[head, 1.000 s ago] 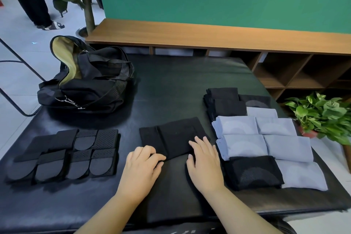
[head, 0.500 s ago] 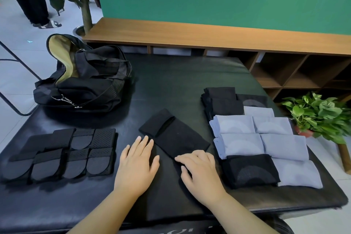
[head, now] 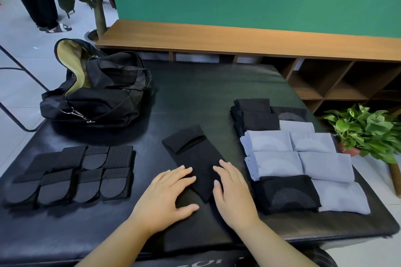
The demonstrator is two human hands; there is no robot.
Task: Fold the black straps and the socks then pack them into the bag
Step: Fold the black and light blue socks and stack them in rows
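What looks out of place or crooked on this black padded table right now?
Only the long black sock in the middle: it lies unfolded on a diagonal between the left hand and the right hand, while the folded black straps and the folded blue and black socks sit in tidy rows.

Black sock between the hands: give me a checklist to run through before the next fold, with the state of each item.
1. Black sock lies flat on the table: ok.
2. Left hand rests at the sock's left edge, fingers straight: ok.
3. Right hand rests at its right edge, fingers straight: ok.
4. Sock folded to the size of the folded socks on the right: not ok, it lies long.
5. Bag open for packing: ok, its lining shows.
6. Room left inside the bag: cannot tell.
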